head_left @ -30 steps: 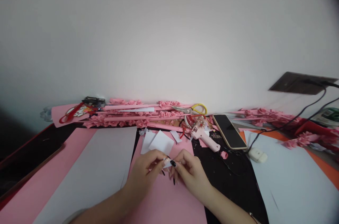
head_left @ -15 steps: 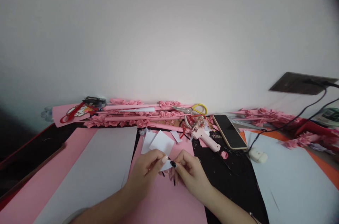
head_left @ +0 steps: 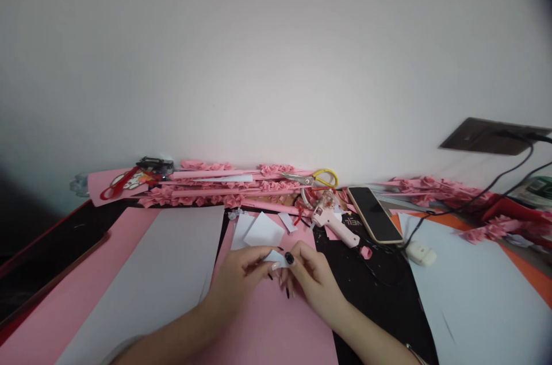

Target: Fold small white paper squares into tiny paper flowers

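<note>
A small piece of white paper (head_left: 276, 258) is pinched between both hands above a pink sheet (head_left: 276, 325). My left hand (head_left: 241, 276) grips its left side, with the thumb in front and fingers behind. On the right side, my right hand (head_left: 313, 279) holds it between thumb and curled fingers. The paper looks folded or bent, though fingers cover part of it. Just beyond the hands, white paper squares (head_left: 264, 230) lie overlapping on the pink sheet, with a small white strip (head_left: 287, 222) beside them.
A pink glue gun (head_left: 338, 228), a phone (head_left: 374, 214) and yellow-handled scissors (head_left: 323, 177) lie toward the wall. Pink paper flower stems (head_left: 207, 192) line the back. Large white sheets (head_left: 172, 261) rest left and right. A black cable (head_left: 466, 204) runs from the wall socket (head_left: 487, 136).
The white paper has turned in my fingers, and my left thumb has moved lower on it. Both hands remain nearly in place over the pink sheet.
</note>
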A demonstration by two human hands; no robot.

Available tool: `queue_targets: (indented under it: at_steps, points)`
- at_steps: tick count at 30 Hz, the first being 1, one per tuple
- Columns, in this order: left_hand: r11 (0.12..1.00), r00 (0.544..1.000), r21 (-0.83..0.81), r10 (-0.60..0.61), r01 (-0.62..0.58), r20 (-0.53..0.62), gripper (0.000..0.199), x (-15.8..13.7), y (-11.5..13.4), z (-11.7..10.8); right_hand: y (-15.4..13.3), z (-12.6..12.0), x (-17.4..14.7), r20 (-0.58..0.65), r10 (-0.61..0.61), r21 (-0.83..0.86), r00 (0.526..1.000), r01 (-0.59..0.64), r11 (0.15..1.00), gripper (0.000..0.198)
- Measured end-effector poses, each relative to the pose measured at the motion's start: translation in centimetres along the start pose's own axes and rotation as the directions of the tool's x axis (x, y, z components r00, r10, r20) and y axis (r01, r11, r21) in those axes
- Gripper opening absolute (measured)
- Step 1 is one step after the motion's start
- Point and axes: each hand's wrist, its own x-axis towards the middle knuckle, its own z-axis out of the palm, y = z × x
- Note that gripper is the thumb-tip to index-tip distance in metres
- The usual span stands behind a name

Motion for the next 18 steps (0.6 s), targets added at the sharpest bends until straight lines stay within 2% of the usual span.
queue_targets:
  at_steps: [7,13,18]
  points:
    - [0.995,0.995,-0.026,-0.095,0.095,-0.016,0.032,0.1,-0.9,-0.1,-0.1,-0.1,0.3,-0.053,0.088,0.050,0.995,-0.085,0.995,0.036]
    - [0.992,0.993,-0.048,-0.116,0.116,0.014,0.031,0.1,-0.4,0.0,0.1,-0.1,0.5,-0.044,0.129,0.099,0.991,-0.124,0.987,0.038]
    - [0.996,0.996,-0.013,-0.089,0.089,0.031,0.026,0.2,0.2,0.0,0.2,0.0,0.4,-0.073,0.130,0.020,0.989,-0.129,0.991,0.034]
